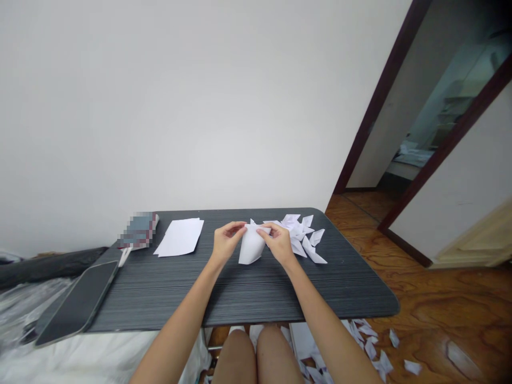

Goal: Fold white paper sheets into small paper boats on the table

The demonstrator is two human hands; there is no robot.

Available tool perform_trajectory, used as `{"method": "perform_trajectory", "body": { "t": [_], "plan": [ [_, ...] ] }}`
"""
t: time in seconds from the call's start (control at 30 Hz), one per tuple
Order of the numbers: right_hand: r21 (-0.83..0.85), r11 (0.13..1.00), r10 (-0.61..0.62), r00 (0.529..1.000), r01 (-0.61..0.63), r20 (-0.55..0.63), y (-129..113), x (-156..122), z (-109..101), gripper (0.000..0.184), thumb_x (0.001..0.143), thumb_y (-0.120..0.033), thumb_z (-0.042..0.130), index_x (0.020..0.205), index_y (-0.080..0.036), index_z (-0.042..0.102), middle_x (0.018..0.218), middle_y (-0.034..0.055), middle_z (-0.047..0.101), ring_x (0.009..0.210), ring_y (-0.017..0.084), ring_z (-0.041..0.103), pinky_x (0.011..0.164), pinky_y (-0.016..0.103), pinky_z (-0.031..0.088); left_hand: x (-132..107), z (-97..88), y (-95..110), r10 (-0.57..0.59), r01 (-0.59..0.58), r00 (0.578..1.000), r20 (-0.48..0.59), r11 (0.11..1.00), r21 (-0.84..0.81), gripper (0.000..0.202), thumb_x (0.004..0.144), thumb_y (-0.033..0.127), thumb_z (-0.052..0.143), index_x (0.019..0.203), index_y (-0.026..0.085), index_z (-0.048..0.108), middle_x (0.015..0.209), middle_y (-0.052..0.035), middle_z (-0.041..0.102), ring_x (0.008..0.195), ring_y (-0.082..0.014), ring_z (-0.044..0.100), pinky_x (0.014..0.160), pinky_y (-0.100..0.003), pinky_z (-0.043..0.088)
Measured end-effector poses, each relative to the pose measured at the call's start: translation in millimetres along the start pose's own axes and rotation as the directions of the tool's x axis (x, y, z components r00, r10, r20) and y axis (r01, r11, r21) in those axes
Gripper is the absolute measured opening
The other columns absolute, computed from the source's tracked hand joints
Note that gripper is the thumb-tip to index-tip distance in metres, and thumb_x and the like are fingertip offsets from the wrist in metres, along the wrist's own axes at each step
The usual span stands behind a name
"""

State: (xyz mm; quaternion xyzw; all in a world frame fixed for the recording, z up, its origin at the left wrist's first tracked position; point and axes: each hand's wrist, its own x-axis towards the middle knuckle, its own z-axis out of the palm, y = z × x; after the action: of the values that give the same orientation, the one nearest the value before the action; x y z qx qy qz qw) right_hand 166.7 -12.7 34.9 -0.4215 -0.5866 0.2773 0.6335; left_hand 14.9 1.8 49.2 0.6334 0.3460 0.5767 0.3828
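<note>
Between my two hands a white sheet of paper (252,246) is held up by its top edge over the dark table, its lower part hanging and slightly curved. My left hand (229,240) pinches the top left corner between thumb and fingers. At the top right corner, my right hand (278,241) grips the same paper in a pinch. A small white point of paper shows just behind the top edge. Close by on the right lies a heap of folded paper pieces (296,232), partly hidden by my right hand.
A stack of white sheets (180,237) rests left on the dark table (168,293). Beyond it sits a blurred-out packet (138,230). A tablet-like black device (78,301) lies at the table's left edge. More folded papers (370,341) litter the wooden floor (448,309).
</note>
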Motion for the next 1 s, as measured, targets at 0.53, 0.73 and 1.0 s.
{"method": "perform_trajectory", "body": {
  "t": [0.53,0.73,1.0],
  "plan": [
    [0.154,0.98,0.121,0.992,-0.127,0.046,-6,0,0,0.017,0.061,-0.031,0.063,0.069,-0.016,0.061,0.067,0.002,0.061,0.063,0.014,0.055,0.059,0.026,0.044,1,-0.8,0,-0.075,0.075,0.997,-0.004,0.995,-0.067,0.025,0.06,0.028,0.066,0.079,0.013,0.065,0.08,-0.0076,0.066,0.074,-0.0175,0.059,0.07,-0.03,0.047],
    [0.251,0.941,0.211,0.974,-0.226,0.087,-11,-1,-1,0.034,0.059,-0.032,0.065,0.09,-0.017,0.058,0.07,0.0019,0.064,0.063,0.014,0.058,0.059,0.026,0.045,2,-1.3,1,-0.071,0.068,0.997,-0.034,0.994,-0.083,0.024,0.06,0.028,0.066,0.078,0.013,0.065,0.077,-0.0069,0.064,0.072,-0.0163,0.058,0.067,-0.028,0.047],
    [0.386,0.83,0.387,0.914,-0.402,0.12,-3,2,-2,0.028,0.057,-0.036,0.067,0.073,-0.013,0.064,0.062,0.0033,0.065,0.058,0.014,0.059,0.06,0.027,0.045,3,-5.3,4,-0.099,0.095,0.995,-0.024,0.987,-0.131,0.027,0.059,0.023,0.066,0.083,0.013,0.065,0.064,-0.0011,0.059,0.061,-0.0108,0.054,0.06,-0.023,0.044]
  ]
}}
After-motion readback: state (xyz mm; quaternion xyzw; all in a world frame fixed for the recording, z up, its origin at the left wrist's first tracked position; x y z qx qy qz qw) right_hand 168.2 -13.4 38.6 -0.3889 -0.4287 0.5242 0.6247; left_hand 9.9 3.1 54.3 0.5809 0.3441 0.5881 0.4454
